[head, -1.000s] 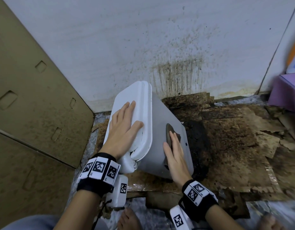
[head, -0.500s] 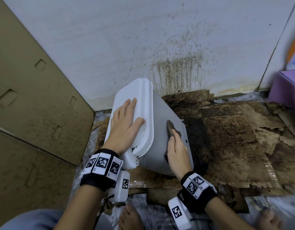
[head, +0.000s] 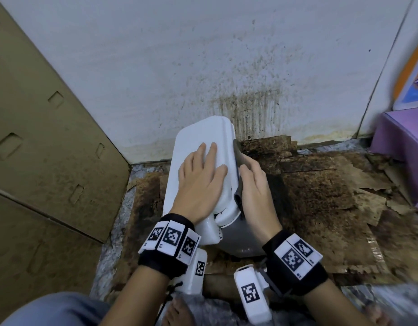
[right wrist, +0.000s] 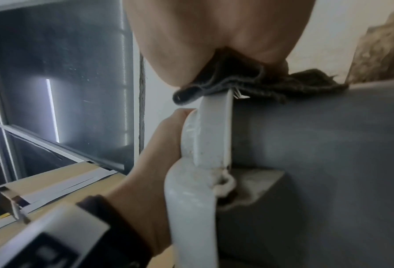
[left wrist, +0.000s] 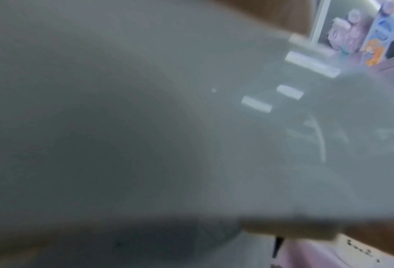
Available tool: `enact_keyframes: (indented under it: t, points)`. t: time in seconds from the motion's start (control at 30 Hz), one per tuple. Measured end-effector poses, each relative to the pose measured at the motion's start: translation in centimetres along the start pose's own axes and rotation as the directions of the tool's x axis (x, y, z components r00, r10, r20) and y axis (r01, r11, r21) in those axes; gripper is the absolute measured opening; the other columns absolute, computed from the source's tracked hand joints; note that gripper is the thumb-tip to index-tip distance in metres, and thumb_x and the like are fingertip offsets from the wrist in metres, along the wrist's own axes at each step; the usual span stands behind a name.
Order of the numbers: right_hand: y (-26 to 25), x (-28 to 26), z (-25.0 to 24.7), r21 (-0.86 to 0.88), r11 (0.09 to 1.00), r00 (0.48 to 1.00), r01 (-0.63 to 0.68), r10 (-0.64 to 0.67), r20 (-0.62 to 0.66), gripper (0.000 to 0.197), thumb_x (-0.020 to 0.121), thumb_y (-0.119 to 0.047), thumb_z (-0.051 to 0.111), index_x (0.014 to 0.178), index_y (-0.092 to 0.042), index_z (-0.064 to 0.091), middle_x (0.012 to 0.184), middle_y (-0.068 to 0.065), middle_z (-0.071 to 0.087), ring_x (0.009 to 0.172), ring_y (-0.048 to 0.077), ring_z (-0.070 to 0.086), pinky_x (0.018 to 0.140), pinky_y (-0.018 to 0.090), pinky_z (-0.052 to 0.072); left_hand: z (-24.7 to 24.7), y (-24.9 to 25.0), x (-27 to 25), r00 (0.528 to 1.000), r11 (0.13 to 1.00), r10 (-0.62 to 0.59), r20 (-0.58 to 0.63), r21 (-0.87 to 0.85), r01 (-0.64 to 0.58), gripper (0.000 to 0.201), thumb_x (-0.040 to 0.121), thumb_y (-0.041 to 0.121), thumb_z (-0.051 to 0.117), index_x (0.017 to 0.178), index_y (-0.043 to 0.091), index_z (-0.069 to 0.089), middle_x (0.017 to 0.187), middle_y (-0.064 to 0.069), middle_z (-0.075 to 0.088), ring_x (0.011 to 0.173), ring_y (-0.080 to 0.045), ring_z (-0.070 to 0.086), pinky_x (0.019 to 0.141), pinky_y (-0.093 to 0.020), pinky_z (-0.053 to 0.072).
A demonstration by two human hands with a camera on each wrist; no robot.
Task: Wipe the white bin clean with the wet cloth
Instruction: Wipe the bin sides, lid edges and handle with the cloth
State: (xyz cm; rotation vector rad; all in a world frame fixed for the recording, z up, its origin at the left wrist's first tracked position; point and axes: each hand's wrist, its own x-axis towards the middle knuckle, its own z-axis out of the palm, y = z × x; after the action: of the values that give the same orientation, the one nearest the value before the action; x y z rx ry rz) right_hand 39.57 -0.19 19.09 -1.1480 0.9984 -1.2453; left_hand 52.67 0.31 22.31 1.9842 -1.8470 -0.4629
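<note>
Over on the left, big sheets of brown cardboard [head: 38, 142] lean against the wall and close off that side, their lower edge meeting the floor just beside the bin. A strip of speckled grey floor [head: 130, 184] runs between the cardboard and the white bin [head: 201, 135], so there is only a narrow gap there.

The bin lies tipped on its side in the middle, its white lid facing left and up, its grey body [right wrist: 328, 145] stretching right. The left hand [head: 199, 182] lies flat on the lid, fingers straight and spread, pressing rather than gripping. The left wrist view is a grey blur and tells me nothing more.

Right beside it, the right hand [head: 256, 187] presses the dark wet cloth [head: 238, 158] onto the seam where the lid's rim meets the body. From the right wrist view the cloth [right wrist: 248, 81] is bunched under the palm and drapes over the rim; whether the fingers curl round it I cannot tell, as they are hidden.

Behind the bin the white wall [head: 203, 55] carries dark speckles and brown streaks running down to the floor, and the bin's top end is close to it.

To the right the floor is covered with stained, torn cardboard pieces [head: 320, 196], lying flat, with more open room on that side. At the far right stands a purple box [head: 403, 149], well apart from the bin.

Near the bottom edge, bare feet [head: 177, 311] sit close beneath the wrists.
</note>
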Motion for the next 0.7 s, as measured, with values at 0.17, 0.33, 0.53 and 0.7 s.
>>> enact_keyframes:
  t: [0.17,0.33,0.53,0.7]
  points:
    - [-0.6,0.7,-2.7,-0.218,0.976,0.997,-0.018,0.034,0.068,0.043,0.1,-0.042,0.055,0.14,-0.033,0.043,0.136,-0.006,0.049,0.118,0.0,0.053,0.099,0.029,0.048,1.1,2.2,0.3,0.999,0.998,0.049,0.012,0.041,-0.05,0.055,0.111,0.036,0.016,0.164,0.026,0.009,0.171,0.002,0.002,0.153,-0.012,-0.001,0.125,-0.043,0.005]
    - [-1.2,1.4,-5.1,-0.317,0.947,0.995,-0.056,0.08,0.064,0.059,0.088,-0.057,0.064,0.138,-0.037,0.039,0.136,-0.005,0.052,0.116,0.007,0.059,0.094,0.035,0.055,0.8,4.3,0.5,0.999,0.903,-0.041,0.008,-0.427,0.041,0.048,0.11,0.036,0.031,0.158,0.032,0.032,0.166,0.012,0.023,0.152,-0.007,0.013,0.124,-0.036,0.013]
    - [-1.8,1.9,-7.7,-0.342,0.931,0.986,-0.13,0.159,0.058,0.084,0.076,-0.07,0.07,0.146,-0.041,0.033,0.141,-0.011,0.051,0.12,0.013,0.059,0.097,0.045,0.055,-1.0,2.8,0.1,0.976,0.643,-0.195,-0.091,-0.764,0.057,0.033,0.108,0.024,0.042,0.137,0.029,0.057,0.141,0.014,0.053,0.128,-0.002,0.048,0.092,-0.018,0.041]
    - [-2.7,1.7,-8.7,-0.389,0.912,0.98,-0.131,0.179,0.088,0.078,0.082,-0.062,0.07,0.147,-0.037,0.034,0.141,-0.012,0.051,0.12,0.011,0.059,0.095,0.039,0.055,-0.3,-0.4,-0.4,0.966,0.884,-0.238,-0.1,-0.433,0.173,0.04,0.104,0.036,0.041,0.142,0.025,0.048,0.143,0.001,0.045,0.137,-0.019,0.038,0.114,-0.051,0.037]
